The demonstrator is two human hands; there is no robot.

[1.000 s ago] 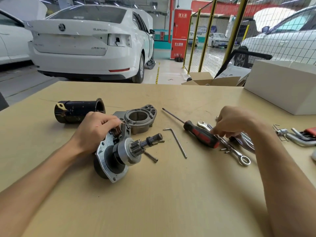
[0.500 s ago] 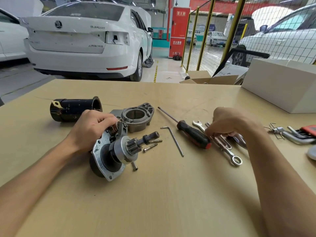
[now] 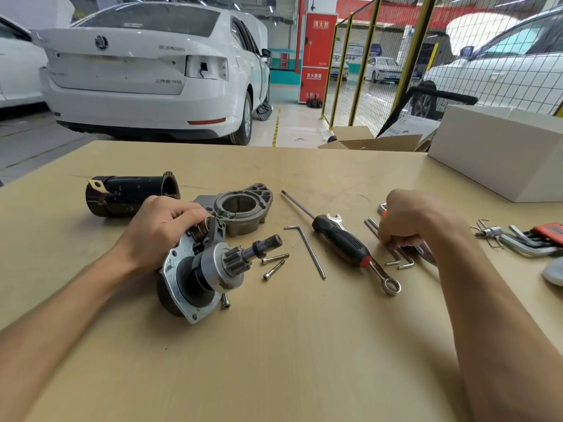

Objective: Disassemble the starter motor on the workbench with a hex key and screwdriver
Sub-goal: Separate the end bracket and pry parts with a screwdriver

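Gripping the half-stripped silver starter motor assembly with its toothed pinion and shaft (image 3: 210, 269), the left hand (image 3: 161, 229) is curling round its upper solenoid end, steadying it near the left edge of the tan wooden bench (image 3: 289, 360); the right hand (image 3: 408, 220) is pinching down on a cluster of thin steel hex keys (image 3: 396, 257) toward the right edge, its fingers curled over them; the black cylindrical motor casing (image 3: 131, 193) and grey cast nose housing (image 3: 243, 208) are lying detached behind the assembly; three loose socket-head bolts (image 3: 274, 263) are resting beside the pinion; the black-and-red-handled screwdriver (image 3: 338, 239) is lying unused mid-bench. Judging by this, a key is being chosen; the next move calls for matching its size to a remaining bolt.
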